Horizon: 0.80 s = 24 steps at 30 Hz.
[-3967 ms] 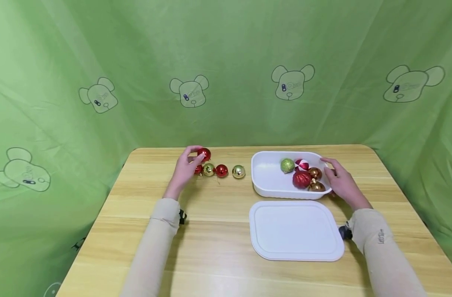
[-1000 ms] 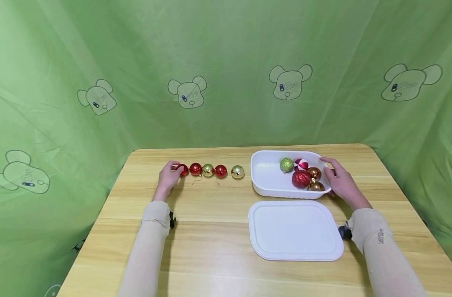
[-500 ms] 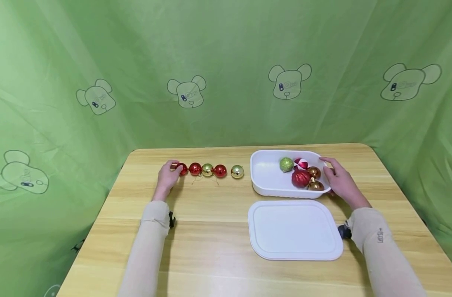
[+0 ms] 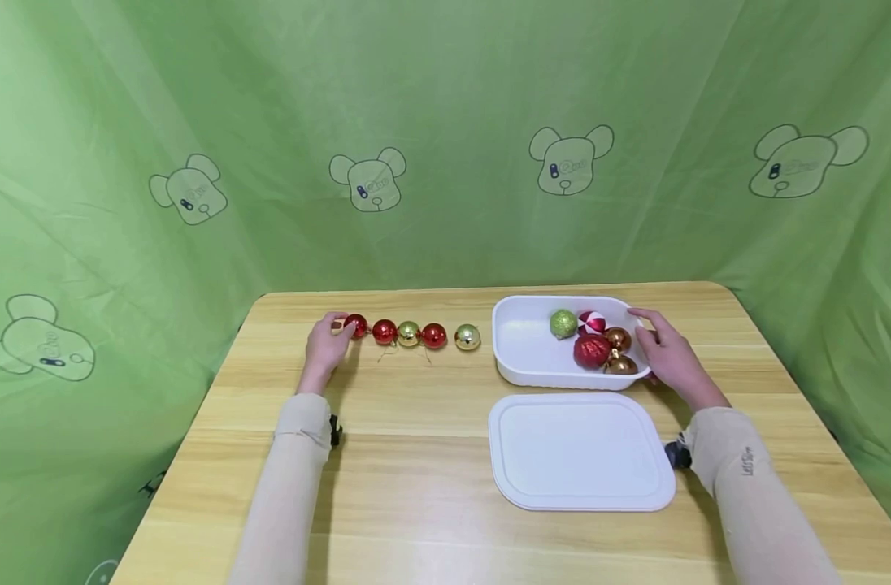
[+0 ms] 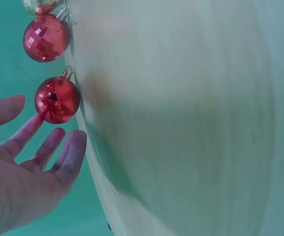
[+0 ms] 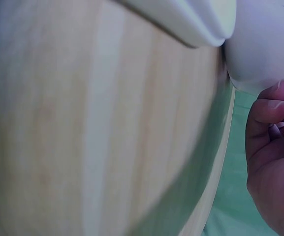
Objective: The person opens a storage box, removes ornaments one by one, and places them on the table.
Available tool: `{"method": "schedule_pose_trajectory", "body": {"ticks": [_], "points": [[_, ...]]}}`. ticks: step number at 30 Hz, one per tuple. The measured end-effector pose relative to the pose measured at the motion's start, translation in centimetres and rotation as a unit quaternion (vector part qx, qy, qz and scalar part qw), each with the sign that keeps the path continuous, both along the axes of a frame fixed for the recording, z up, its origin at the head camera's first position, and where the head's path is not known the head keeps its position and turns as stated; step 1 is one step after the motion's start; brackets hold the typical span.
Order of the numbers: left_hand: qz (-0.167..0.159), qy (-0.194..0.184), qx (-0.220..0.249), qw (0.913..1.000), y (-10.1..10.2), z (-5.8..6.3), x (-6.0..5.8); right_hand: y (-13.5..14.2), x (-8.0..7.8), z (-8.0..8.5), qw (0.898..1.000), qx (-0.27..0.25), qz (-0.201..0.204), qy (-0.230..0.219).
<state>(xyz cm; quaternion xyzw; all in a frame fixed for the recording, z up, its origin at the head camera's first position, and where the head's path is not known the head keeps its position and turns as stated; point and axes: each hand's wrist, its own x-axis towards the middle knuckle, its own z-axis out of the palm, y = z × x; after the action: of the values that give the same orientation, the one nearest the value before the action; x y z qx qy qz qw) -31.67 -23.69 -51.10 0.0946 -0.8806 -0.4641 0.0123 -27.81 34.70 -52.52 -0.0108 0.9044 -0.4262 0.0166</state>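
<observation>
At the left end of a row of Christmas baubles, a shiny red bauble (image 4: 355, 326) rests on the table. My left hand (image 4: 327, 345) is beside it; in the left wrist view the thumb stands apart from the red bauble (image 5: 57, 100) and the fingers are loosely spread, one fingertip at or very near its surface. To its right lie a faceted red bauble (image 4: 384, 331), a gold one (image 4: 409, 334), another red one (image 4: 434, 335) and, slightly apart, a pale gold one (image 4: 467, 337). My right hand (image 4: 672, 357) grips the right end of a white box (image 4: 526, 378).
Inside the box are a glittery green bauble (image 4: 562, 323), a red-and-white one (image 4: 591, 322), a large textured red one (image 4: 592, 351) and bronze ones (image 4: 620, 365). The white lid (image 4: 580, 452) lies flat in front of the box. A green curtain (image 4: 445, 219) hangs behind the table.
My left hand carried the red bauble leftward and down to the row's end, then loosened its fingers from it. The bauble has shifted slightly back. My right hand stays at the box.
</observation>
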Motion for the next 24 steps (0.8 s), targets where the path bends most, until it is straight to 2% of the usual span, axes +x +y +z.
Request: {"method": "schedule_pose_trajectory", "body": {"ticks": [11, 16, 20, 24], "points": [[-0.003, 0.003, -0.017, 0.9998, -0.3, 0.0, -0.1, 0.0, -0.1, -0.1, 1.000, -0.001, 0.001, 0.001], [0.002, 0.030, -0.059, 0.9978, -0.1, 0.3, -0.2, 0.0, -0.2, 0.0, 1.000, 0.001, -0.003, -0.001], [0.001, 0.080, -0.096, 0.9922, 1.5, 1.3, -0.5, -0.1, -0.2, 0.1, 1.000, 0.004, -0.004, -0.001], [-0.025, 0.126, -0.096, 0.9871, 4.8, 2.7, -0.6, 0.0, -0.1, 0.0, 1.000, 0.004, 0.000, 0.001]]}}
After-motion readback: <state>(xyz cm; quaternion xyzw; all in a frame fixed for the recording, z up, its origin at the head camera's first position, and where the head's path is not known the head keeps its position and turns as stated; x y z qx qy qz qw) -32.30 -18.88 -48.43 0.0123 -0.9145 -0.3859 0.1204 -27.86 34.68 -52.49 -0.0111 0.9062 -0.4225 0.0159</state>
